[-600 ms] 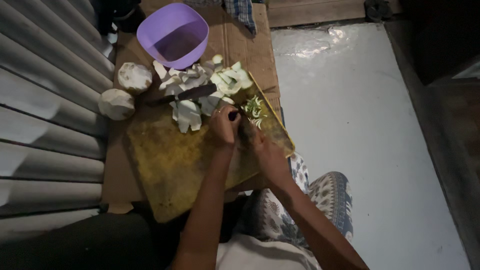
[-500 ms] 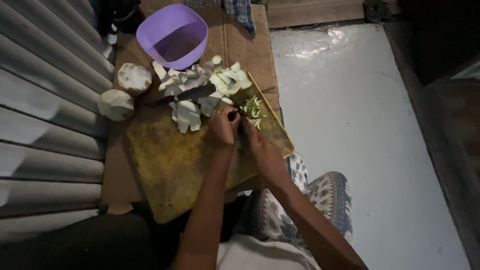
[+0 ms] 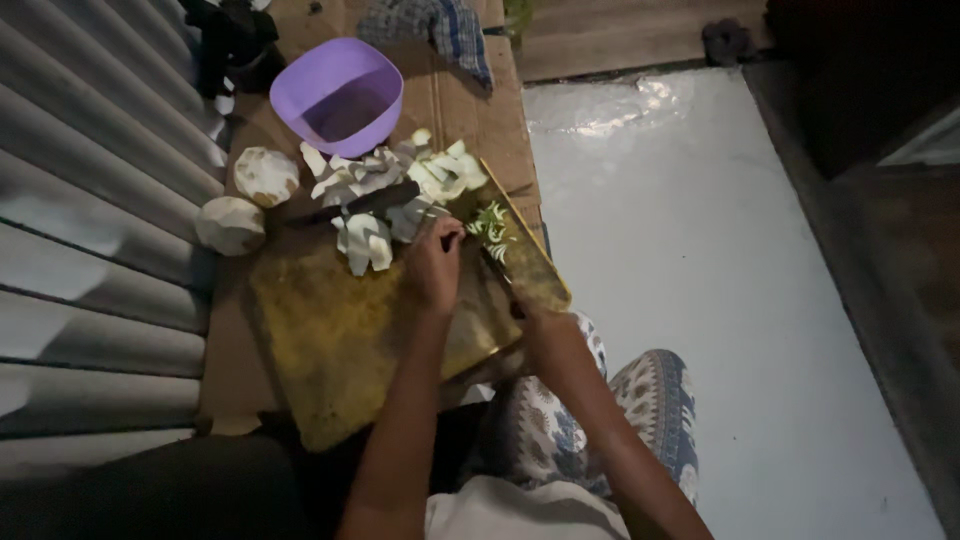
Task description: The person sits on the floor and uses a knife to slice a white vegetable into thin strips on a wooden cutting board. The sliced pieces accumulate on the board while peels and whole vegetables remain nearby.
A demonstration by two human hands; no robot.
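green sprigs (image 3: pixel 490 226) were pinned on the wooden board (image 3: pixel 340 340) by the left hand (image 3: pixel 435 268)'s curled fingers; the right hand (image 3: pixel 545 328), drawn back since earlier, was clenched, its contents unclear.

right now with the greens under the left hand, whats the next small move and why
Probably slide the left hand back a little along the green sprigs on the wooden cutting board: its fingertips sit right at the cut greens, and the right hand, which seems to hold a knife, is close beside them.

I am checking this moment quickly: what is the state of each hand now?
Left hand: curled on the cutting board, fingertips at the green pieces.
Right hand: closed, apparently on a knife handle; too dark to be sure.
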